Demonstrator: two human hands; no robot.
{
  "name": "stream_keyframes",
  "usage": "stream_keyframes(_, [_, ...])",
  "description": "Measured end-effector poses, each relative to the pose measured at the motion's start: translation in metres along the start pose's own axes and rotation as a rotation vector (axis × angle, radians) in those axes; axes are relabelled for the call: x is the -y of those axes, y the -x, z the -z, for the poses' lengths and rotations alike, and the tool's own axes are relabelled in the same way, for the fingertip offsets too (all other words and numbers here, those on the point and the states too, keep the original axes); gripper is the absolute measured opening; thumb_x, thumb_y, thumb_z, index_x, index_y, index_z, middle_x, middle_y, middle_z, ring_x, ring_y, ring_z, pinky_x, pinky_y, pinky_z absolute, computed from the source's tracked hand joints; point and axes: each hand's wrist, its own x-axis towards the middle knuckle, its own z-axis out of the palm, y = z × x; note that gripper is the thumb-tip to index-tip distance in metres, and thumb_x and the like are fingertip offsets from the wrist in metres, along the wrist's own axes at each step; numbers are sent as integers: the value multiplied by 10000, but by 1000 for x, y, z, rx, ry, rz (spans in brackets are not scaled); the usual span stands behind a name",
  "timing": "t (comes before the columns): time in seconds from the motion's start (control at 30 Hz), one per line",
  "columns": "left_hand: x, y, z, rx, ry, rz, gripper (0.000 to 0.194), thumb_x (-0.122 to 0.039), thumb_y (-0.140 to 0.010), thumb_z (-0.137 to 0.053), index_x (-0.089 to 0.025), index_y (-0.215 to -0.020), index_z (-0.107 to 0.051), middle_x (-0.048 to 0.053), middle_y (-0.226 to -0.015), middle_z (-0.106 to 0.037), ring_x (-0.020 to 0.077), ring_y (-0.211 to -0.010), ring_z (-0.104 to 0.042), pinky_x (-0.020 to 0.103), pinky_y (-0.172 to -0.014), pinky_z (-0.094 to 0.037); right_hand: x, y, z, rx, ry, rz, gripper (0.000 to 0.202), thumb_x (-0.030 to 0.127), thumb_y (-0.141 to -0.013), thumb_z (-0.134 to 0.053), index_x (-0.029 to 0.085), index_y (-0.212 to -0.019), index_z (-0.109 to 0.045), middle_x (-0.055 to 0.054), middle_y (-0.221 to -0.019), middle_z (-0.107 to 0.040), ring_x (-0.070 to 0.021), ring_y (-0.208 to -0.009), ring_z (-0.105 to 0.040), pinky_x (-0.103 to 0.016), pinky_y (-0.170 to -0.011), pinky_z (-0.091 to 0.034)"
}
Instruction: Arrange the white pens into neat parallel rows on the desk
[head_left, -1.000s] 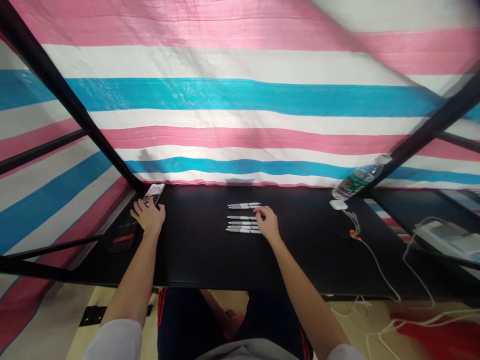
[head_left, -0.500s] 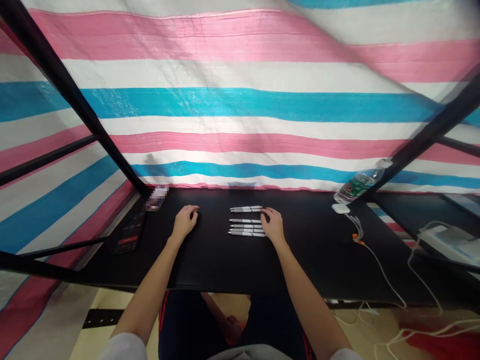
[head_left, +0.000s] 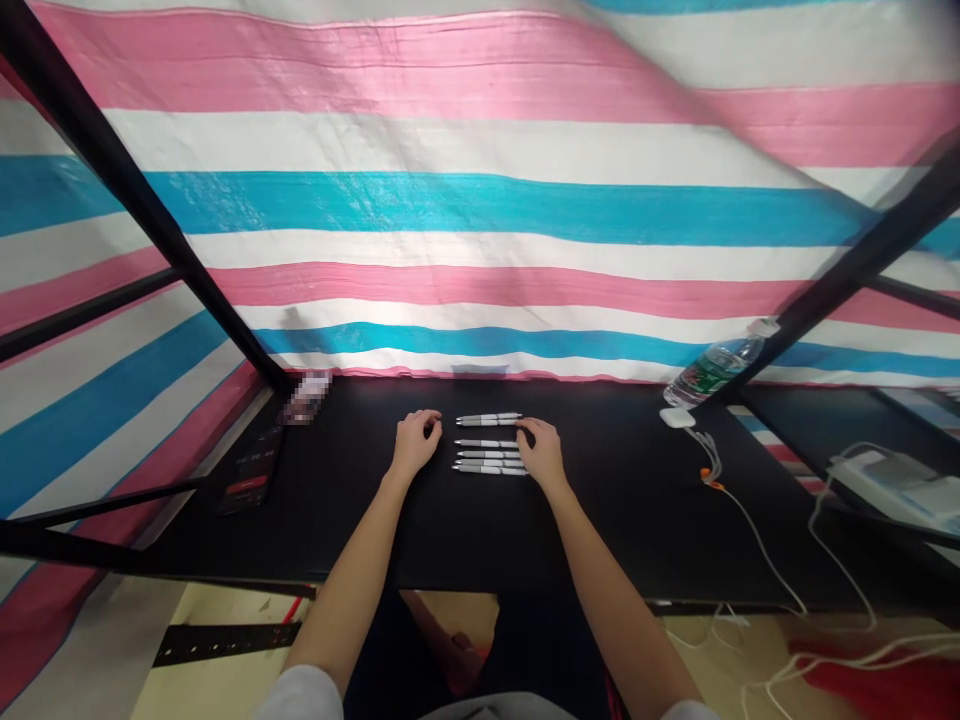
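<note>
Several white-and-grey pens lie side by side on the black table (head_left: 480, 540), their tips pointing left. An upper group of pens (head_left: 487, 420) sits slightly apart from the lower group of pens (head_left: 489, 455). My right hand (head_left: 541, 455) rests at the right ends of the pens, its curved index finger by the upper group and its thumb by the lower ones; a gap shows between finger and thumb. Just left of the pen tips is my left hand (head_left: 416, 442), fingers loosely bent and thumb apart, with nothing in it. The right ends of the lower pens are partly hidden by my right hand.
A water bottle (head_left: 716, 370) leans at the back right, near a white charger (head_left: 677, 418) with cables. At the left lies a phone (head_left: 251, 470), beside a blurred item (head_left: 307, 397). Black metal posts (head_left: 142, 195) and striped sheeting (head_left: 480, 210) enclose the table.
My left hand has moved right, closer to the pen tips. My right hand and the pens stay about where they were; the view has shifted slightly.
</note>
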Motion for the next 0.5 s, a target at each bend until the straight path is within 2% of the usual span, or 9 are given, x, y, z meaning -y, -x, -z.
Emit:
stream_keyframes(0.23, [-8, 5, -3, 153, 48, -213, 236, -278, -886, -536, -217, -1059, -685, 67, -1049, -693, 220, -1011, -595, 390, -912, -438, 0, 1, -1, 3, -2, 6, 266, 266, -828, -494, 212, -947, -725, -95, -1050, -697, -271, -1048, -579, -454, -971, -423])
stream_keyframes(0.37, [-12, 7, -4, 189, -12, -227, 252, -290, -916, -501, -223, -1065, -694, 74, -1074, -684, 230, -1028, -579, 403, -904, -429, 0, 1, -1, 13, -17, 10, 263, 268, -834, -488, 213, -948, -718, -95, -1051, -697, -270, -1055, -583, -458, -972, -422])
stream_keyframes(0.5, [-12, 7, -5, 170, -19, -218, 250, -284, -913, -505, -219, -1084, -675, 72, -1073, -670, 231, -1031, -574, 403, -907, -433, 0, 0, 0, 17, -29, -3, 268, 263, -828, -484, 211, -964, -709, -93, -1074, -690, -266, -1054, -586, -457, -975, -421])
